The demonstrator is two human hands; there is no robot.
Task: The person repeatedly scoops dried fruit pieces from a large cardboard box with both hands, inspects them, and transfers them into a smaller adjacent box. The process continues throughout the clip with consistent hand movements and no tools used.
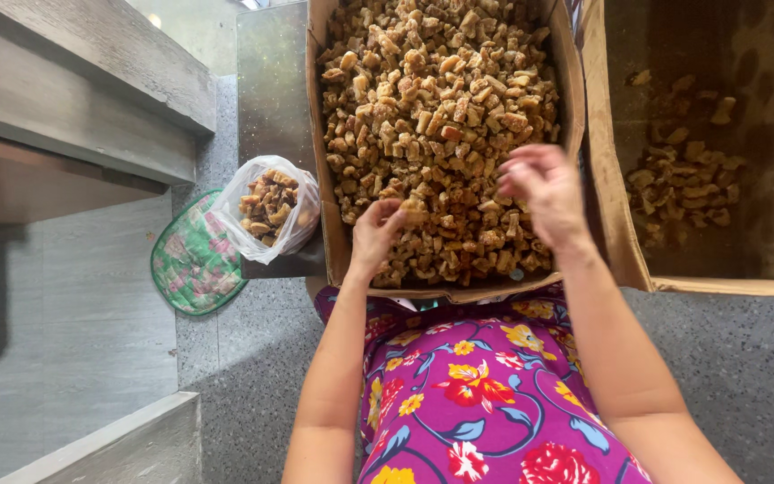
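Our floral magenta dress [481,394] fills the foreground. Leftmost: green quilted mat [194,260], clear plastic bag of brown chunks [269,208]. Our left hand [374,235] pinches one fried chunk [414,210] over the full cardboard box [441,125]; right hand [544,193] curled, contents hidden. Second, near-empty carton [615,206] rightmost.

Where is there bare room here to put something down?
Bare floor lies below the near-empty right box, and more between the green mat and the person's lap. The right box's bottom is partly bare. The full box, where the left hand and right hand work, is packed; the bag fills the metal sheet's near end.
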